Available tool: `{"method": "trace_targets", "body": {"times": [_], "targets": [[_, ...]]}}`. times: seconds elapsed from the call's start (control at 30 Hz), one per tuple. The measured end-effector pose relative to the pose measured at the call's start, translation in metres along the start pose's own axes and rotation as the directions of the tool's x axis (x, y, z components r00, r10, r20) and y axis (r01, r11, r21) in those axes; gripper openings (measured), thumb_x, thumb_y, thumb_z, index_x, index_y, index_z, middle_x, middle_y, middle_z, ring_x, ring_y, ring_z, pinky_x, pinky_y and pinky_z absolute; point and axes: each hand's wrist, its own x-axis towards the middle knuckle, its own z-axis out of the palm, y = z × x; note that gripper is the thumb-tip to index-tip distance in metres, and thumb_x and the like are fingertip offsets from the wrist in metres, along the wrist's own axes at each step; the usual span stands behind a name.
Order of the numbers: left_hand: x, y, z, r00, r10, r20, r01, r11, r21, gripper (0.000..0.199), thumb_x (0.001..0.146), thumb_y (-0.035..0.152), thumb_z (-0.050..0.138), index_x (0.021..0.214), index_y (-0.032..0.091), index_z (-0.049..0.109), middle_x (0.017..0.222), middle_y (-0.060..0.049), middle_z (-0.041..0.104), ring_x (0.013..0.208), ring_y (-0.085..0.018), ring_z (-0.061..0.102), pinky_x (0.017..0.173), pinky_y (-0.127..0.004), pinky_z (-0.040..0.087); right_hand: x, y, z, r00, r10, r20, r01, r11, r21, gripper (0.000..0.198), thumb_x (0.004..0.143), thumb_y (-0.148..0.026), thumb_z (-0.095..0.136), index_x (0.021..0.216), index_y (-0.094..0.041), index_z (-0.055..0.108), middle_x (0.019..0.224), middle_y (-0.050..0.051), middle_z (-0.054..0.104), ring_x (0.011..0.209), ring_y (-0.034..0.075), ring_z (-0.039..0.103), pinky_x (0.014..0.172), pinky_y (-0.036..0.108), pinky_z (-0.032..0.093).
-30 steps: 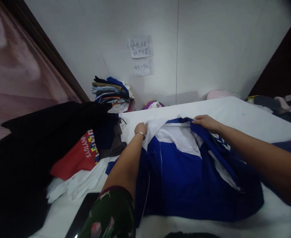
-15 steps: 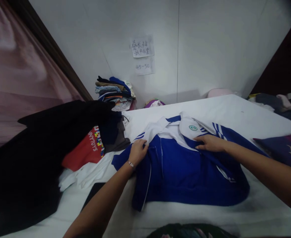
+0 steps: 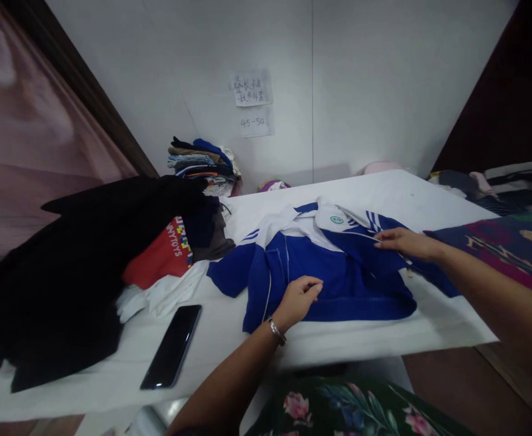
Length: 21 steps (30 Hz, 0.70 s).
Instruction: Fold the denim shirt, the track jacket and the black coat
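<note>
A blue and white zip jacket (image 3: pixel 329 275) with striped sleeves and a round green badge lies spread on the white-covered table, its front parted. My right hand (image 3: pixel 404 243) pinches the edge of its right-hand front panel near the striped sleeve. Over the lower middle of the jacket is my left hand (image 3: pixel 299 298), a bracelet on its wrist. Its fingers are curled together, and whether they hold any cloth I cannot make out.
A black phone (image 3: pixel 172 346) lies left of the jacket. Beyond it are a black garment (image 3: pixel 66 272), a red printed garment (image 3: pixel 159 257) and white cloth (image 3: pixel 175 290). Folded clothes (image 3: pixel 204 163) are stacked by the wall. A dark patterned cloth (image 3: pixel 506 248) lies right.
My left hand has left the left front panel and moved right and down over the jacket's middle. My right hand has drawn the right panel outward. The view has shifted, uncovering the phone.
</note>
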Motion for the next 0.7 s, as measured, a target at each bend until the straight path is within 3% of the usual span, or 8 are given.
{"method": "trace_targets", "body": {"times": [0.07, 0.2, 0.27, 0.33, 0.4, 0.5, 0.6, 0.7], "targets": [[0.007, 0.002, 0.013, 0.993, -0.115, 0.026, 0.118, 0.962, -0.247, 0.035, 0.082, 0.043, 0.057, 0.103, 0.015, 0.064, 0.099, -0.010, 0.067, 0.071, -0.014, 0.062, 0.067, -0.027, 0.050, -0.011, -0.026, 0.017, 0.995, -0.014, 0.100, -0.003, 0.986, 0.166, 0.049, 0.073, -0.049, 0.065, 0.112, -0.019, 0.065, 0.084, 0.006, 0.071, 0.067, 0.018, 0.065, 0.056, 0.027, 0.052], [0.017, 0.003, 0.019, 0.948, -0.301, 0.099, 0.300, 0.755, -0.584, 0.056, 0.088, 0.056, 0.044, 0.120, 0.010, 0.051, 0.124, -0.020, 0.056, 0.088, -0.018, 0.066, 0.082, -0.033, 0.052, -0.024, -0.051, 0.073, 0.929, -0.176, 0.324, 0.050, 0.931, 0.362, 0.057, 0.080, -0.047, 0.060, 0.129, -0.019, 0.053, 0.103, 0.009, 0.069, 0.084, 0.018, 0.065, 0.066, 0.029, 0.054], [0.018, 0.000, 0.017, 0.928, -0.351, 0.129, 0.348, 0.686, -0.639, 0.060, 0.089, 0.056, 0.041, 0.125, 0.008, 0.045, 0.126, -0.023, 0.053, 0.092, -0.019, 0.066, 0.085, -0.033, 0.051, -0.028, -0.044, 0.094, 0.925, -0.223, 0.309, 0.109, 0.931, 0.347, 0.053, 0.080, -0.046, 0.059, 0.124, -0.015, 0.057, 0.101, 0.010, 0.069, 0.085, 0.019, 0.065, 0.068, 0.031, 0.054], [0.018, -0.003, 0.017, 0.928, -0.357, 0.108, 0.344, 0.704, -0.622, 0.059, 0.088, 0.048, 0.051, 0.129, 0.007, 0.041, 0.122, -0.022, 0.055, 0.086, -0.017, 0.066, 0.084, -0.032, 0.052, -0.032, -0.027, 0.102, 0.961, -0.218, 0.171, 0.170, 0.952, 0.256, 0.047, 0.081, -0.045, 0.057, 0.116, -0.015, 0.062, 0.096, 0.009, 0.070, 0.082, 0.019, 0.065, 0.068, 0.032, 0.053], [0.018, -0.006, 0.022, 0.939, -0.342, 0.035, 0.310, 0.800, -0.513, 0.062, 0.083, 0.037, 0.062, 0.132, 0.007, 0.038, 0.113, -0.018, 0.059, 0.077, -0.015, 0.065, 0.079, -0.031, 0.053, -0.036, -0.005, 0.094, 0.978, -0.203, -0.052, 0.206, 0.977, 0.059, 0.041, 0.082, -0.045, 0.053, 0.111, -0.017, 0.065, 0.097, 0.008, 0.070, 0.085, 0.021, 0.065, 0.072, 0.034, 0.052], [0.017, -0.007, 0.033, 0.964, -0.247, -0.094, 0.228, 0.957, -0.180, 0.070, 0.077, 0.028, 0.067, 0.137, 0.011, 0.035, 0.099, -0.010, 0.064, 0.073, -0.014, 0.063, 0.077, -0.031, 0.051, -0.047, 0.029, 0.072, 0.916, -0.194, -0.350, 0.070, 0.938, -0.339, 0.041, 0.084, -0.044, 0.046, 0.111, -0.019, 0.064, 0.106, 0.011, 0.066, 0.095, 0.026, 0.062, 0.082, 0.038, 0.049], [0.011, -0.003, 0.045, 0.991, -0.058, -0.120, 0.081, 0.976, 0.200, 0.074, 0.075, 0.031, 0.068, 0.140, 0.018, 0.035, 0.092, -0.006, 0.066, 0.084, -0.019, 0.063, 0.086, -0.034, 0.046, -0.057, 0.055, 0.059, 0.905, -0.088, -0.417, -0.128, 0.877, -0.463, 0.054, 0.085, -0.050, 0.044, 0.122, -0.014, 0.058, 0.102, 0.014, 0.066, 0.095, 0.029, 0.062, 0.083, 0.041, 0.048], [0.004, 0.002, 0.053, 0.995, 0.080, -0.066, -0.042, 0.892, 0.451, 0.066, 0.075, 0.032, 0.065, 0.137, 0.023, 0.042, 0.102, -0.008, 0.066, 0.102, -0.026, 0.059, 0.093, -0.037, 0.041, -0.062, 0.069, 0.063, 0.925, 0.040, -0.379, -0.179, 0.924, -0.339, 0.063, 0.083, -0.057, 0.046, 0.128, -0.013, 0.053, 0.097, 0.012, 0.068, 0.090, 0.028, 0.064, 0.080, 0.038, 0.049]]}}
